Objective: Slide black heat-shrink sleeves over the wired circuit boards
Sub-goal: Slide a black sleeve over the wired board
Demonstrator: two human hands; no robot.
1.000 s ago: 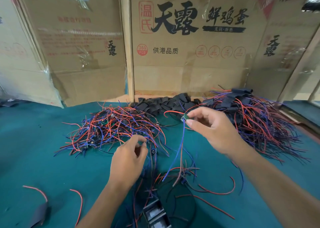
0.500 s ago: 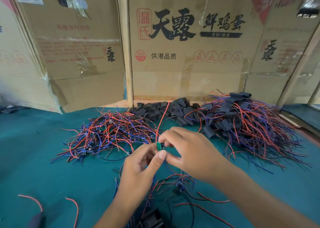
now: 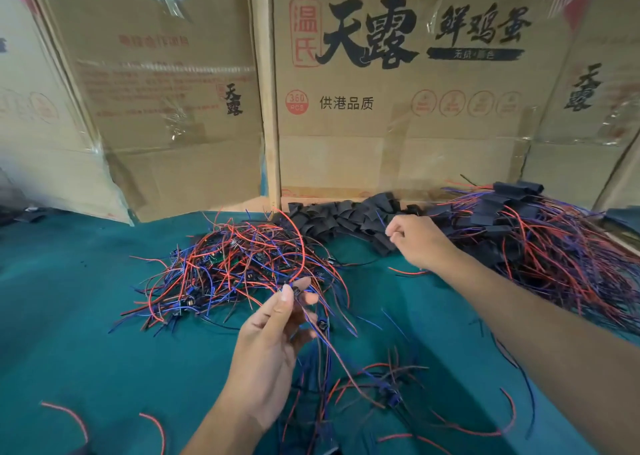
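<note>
Wires with bare boards are heaped toward the table's left edge, and one board is pinched upright in the left hand, leads trailing down. Sleeves are piled along the back edge, just under the right hand, whose fingers are curled narrow over them; whether one is gripped cannot be told.

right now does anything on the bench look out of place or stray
Two loose red wire offcuts lie alone on the green mat at near left, apart from the tangled pile of wired boards. Nothing looks spilled or damaged.
</note>
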